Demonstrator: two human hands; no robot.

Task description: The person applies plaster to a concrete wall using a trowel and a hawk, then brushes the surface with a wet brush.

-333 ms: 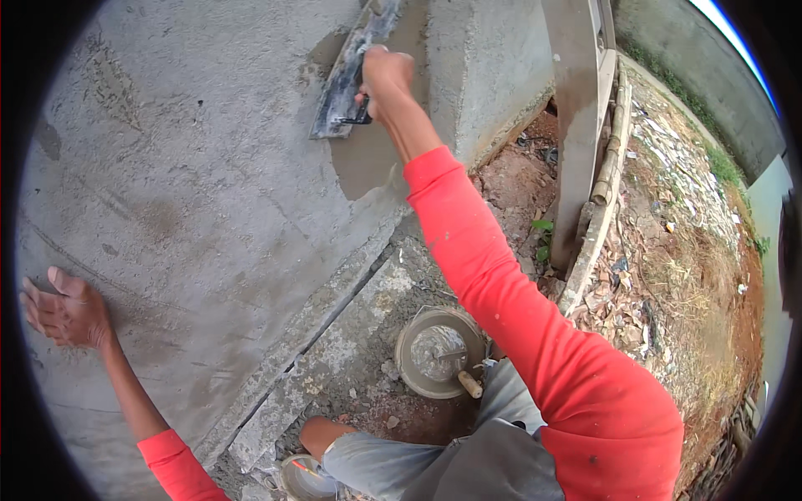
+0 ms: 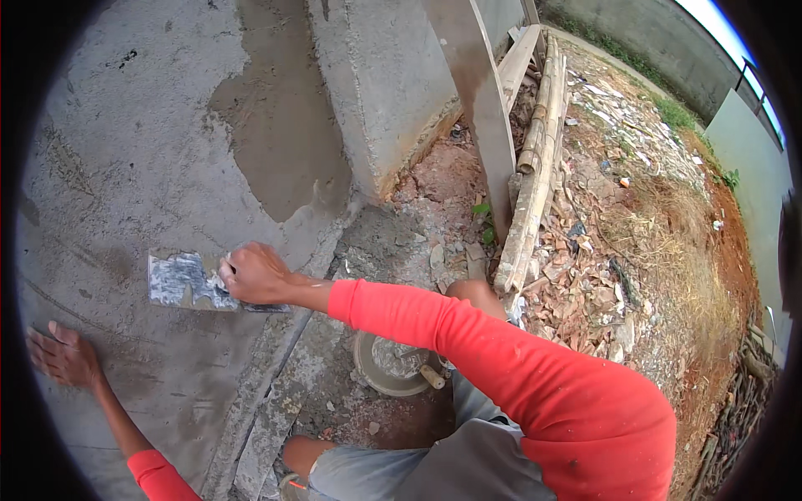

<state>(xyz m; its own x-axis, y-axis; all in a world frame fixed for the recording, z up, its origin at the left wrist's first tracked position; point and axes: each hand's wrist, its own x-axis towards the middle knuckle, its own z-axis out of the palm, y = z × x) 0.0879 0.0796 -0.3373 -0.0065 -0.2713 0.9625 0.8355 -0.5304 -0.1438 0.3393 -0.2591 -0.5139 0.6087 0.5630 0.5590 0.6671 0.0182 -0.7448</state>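
Cement surface (image 2: 159, 188), grey, darker patch (image 2: 288, 150) along its right edge. Bucket (image 2: 361, 367), round, just beyond the surface's lower edge. Trowel (image 2: 188, 284), flat, lies against the surface near that edge. Left hand (image 2: 65, 357), fingers outstretched, left of trowel. Right hand (image 2: 255, 274), clamped on trowel.

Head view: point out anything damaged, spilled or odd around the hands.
The dark patch on the grey surface stands out, ragged-edged against the paler area around it. Rubble lies scattered right of the bamboo. The trowel in the right hand is unevenly smeared.
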